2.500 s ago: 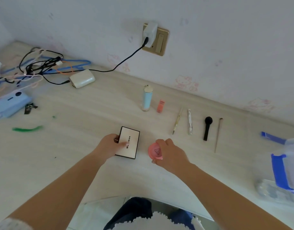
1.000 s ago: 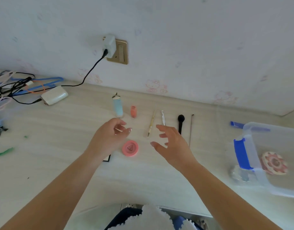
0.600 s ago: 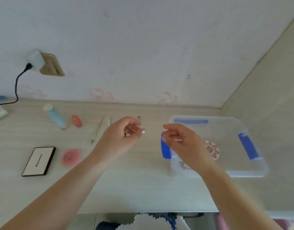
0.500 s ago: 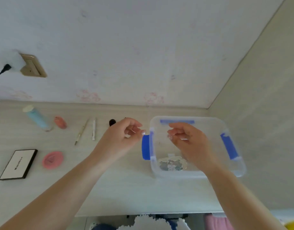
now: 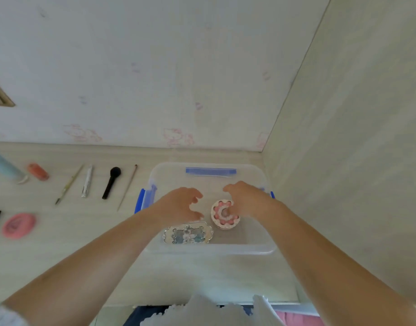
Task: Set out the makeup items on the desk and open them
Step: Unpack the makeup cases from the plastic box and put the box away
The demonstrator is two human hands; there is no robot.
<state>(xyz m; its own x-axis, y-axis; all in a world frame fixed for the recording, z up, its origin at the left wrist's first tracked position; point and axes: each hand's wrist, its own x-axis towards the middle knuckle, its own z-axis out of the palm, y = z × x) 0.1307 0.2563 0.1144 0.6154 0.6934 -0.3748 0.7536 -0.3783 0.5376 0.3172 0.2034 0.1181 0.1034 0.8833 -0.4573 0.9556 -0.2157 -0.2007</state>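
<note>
Because two cases remained inside the clear box (image 5: 209,249), the right hand (image 5: 247,200) reached the round pink case (image 5: 224,215), grip unclear, while the left hand (image 5: 178,205) hovered open above the silver case (image 5: 188,234).

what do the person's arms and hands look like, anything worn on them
Both forearms are bare, with no watch, bracelet or glove in view. The left hand and right hand show no rings. A white, textured sleeve edge shows near the left elbow.
</note>
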